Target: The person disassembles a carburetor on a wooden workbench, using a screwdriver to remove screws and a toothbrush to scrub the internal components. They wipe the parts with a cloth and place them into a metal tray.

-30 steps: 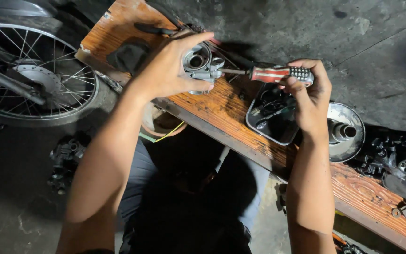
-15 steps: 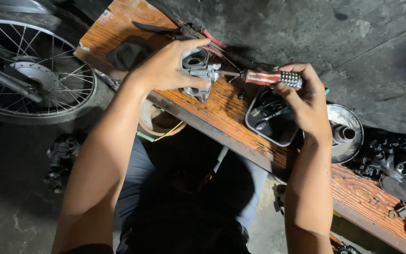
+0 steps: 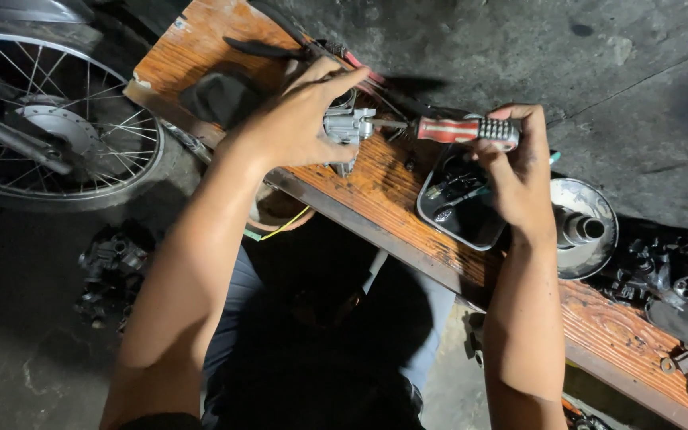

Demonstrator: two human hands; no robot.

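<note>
My left hand (image 3: 300, 119) grips a small grey metal carburettor body (image 3: 347, 127) and holds it against the wooden plank (image 3: 200, 40). My right hand (image 3: 519, 171) holds a screwdriver (image 3: 467, 130) with a red and clear ribbed handle. Its shaft runs left, level, into the side of the carburettor. My fingers cover most of the metal part.
A dark tray (image 3: 463, 199) with small parts sits on the plank under my right hand. A round metal drum piece (image 3: 587, 227) lies to its right, with several dark engine parts (image 3: 678, 279) beyond. Pliers (image 3: 268, 49) rest at the plank's far end. A spoked motorcycle wheel (image 3: 49, 135) stands left.
Both hands and the carburettor have shifted slightly up the plank. The screwdriver stays engaged in the part and my right hand has turned a little on the handle.
</note>
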